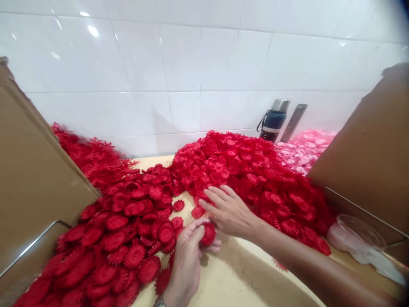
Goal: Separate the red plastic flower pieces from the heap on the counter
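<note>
Red petal disc (209,234) has a disc heap (105,251) left of it; a bump could scatter that. Left hand (188,253) pinches the disc; slack grip could drop it. Right hand (231,214) just up-right of disc, fingers spread (underside hidden). Farther up-right of disc, loose red pile (281,198); a forearm (287,249) brush could slide pieces, mixing heaps.

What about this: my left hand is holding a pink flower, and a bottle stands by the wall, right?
Not quite: in the head view, the flower in your left hand is red, not pink. A bottle does stand by the wall.
</note>
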`<state>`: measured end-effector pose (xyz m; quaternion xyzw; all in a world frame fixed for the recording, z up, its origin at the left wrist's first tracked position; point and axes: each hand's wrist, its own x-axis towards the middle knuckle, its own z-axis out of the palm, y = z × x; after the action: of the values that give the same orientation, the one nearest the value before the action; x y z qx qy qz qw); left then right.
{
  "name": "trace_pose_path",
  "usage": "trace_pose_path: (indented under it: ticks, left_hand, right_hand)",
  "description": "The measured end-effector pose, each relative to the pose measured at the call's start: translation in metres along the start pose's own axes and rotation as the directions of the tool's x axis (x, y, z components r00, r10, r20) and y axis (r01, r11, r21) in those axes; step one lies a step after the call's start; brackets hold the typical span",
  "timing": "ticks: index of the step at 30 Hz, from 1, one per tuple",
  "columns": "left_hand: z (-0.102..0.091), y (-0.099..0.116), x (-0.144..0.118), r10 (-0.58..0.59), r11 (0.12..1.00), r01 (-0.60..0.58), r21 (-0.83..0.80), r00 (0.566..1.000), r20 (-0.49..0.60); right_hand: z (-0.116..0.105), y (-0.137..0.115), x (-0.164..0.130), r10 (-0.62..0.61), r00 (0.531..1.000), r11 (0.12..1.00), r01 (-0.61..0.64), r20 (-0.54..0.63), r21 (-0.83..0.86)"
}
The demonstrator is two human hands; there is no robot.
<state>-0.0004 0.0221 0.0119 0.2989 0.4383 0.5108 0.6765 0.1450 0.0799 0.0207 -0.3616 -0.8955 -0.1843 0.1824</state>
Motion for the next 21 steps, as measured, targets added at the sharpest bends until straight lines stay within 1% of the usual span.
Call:
trace_pose_path:
  ticks: [2, 4, 6, 8, 10, 15, 21]
  left_hand:
    - [-0.001, 0.001, 0.001, -0.006, 1.000, 0.006, -0.003, 1.000, -0.018]
    - [-0.002, 0.002, 0.002, -0.012, 1.000, 0.012, -0.010, 0.999, -0.032]
    - [-0.003, 0.002, 0.002, -0.013, 1.000, 0.013, -0.017, 0.999, -0.036]
    - [-0.004, 0.001, 0.003, -0.016, 1.000, 0.015, -0.016, 0.999, -0.033]
    - [-0.004, 0.001, 0.003, -0.019, 1.000, 0.018, -0.011, 1.000, -0.021]
    - [-0.002, -0.001, 0.001, -0.021, 1.000, 0.021, -0.015, 1.000, 0.011]
    - [0.000, 0.000, -0.001, -0.036, 0.997, 0.037, -0.061, 0.999, 0.018]
  right_hand:
    - [0.016, -0.002, 0.026, -0.046, 0.998, 0.999, 0.047, 0.044, -0.022]
    - [0.031, -0.001, 0.041, -0.065, 0.994, 0.996, 0.071, 0.089, -0.062]
    - [0.042, 0.002, 0.046, -0.054, 0.988, 0.990, 0.071, 0.145, -0.121]
    - [0.045, 0.005, 0.040, -0.034, 0.981, 0.983, 0.067, 0.192, -0.168]
    - [0.041, 0.008, 0.027, -0.031, 0.975, 0.979, 0.074, 0.219, -0.190]
    - [0.018, 0.017, -0.011, -0.062, 0.957, 0.971, 0.123, 0.282, -0.204]
    - [0.001, 0.026, -0.045, -0.087, 0.953, 0.974, 0.143, 0.291, -0.177]
